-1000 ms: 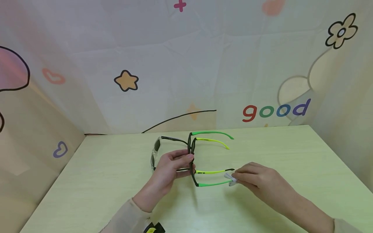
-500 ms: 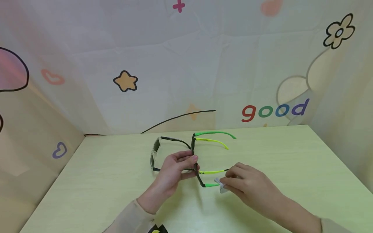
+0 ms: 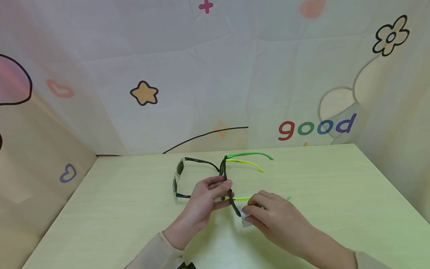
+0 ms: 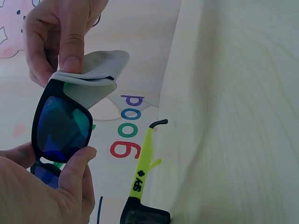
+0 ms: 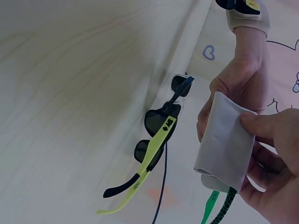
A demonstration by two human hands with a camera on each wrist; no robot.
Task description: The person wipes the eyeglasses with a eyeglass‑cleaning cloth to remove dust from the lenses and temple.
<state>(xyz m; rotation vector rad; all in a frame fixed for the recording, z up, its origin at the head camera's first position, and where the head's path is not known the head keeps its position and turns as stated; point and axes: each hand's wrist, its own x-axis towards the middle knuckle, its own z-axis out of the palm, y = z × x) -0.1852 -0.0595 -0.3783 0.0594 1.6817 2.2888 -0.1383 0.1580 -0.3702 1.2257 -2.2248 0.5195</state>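
My left hand (image 3: 203, 200) grips dark-framed sunglasses with green temples around the middle of the front, raised above the table; their blue-green mirrored lens (image 4: 64, 128) shows in the left wrist view. With thumb and fingers, my right hand (image 3: 279, 218) pinches a folded pale grey cloth (image 5: 224, 140) around the near green temple, close to its hinge. That temple is mostly hidden by the cloth and hand, with its tip showing beyond them. Behind the held pair, sunglasses with yellow temples (image 5: 161, 135) stand on the table, partly covered by my left hand in the head view.
Sunglasses with a clear front and black temples (image 3: 180, 168) stand farther left on the pale wooden table (image 3: 127, 209). A printed curtain (image 3: 201, 74) hangs along the table's back edge and both sides.
My right hand has slid the cloth leftward along the near green temple, from its tip toward the hinge. My left hand and the held sunglasses have shifted slightly right. The other sunglasses stay put.
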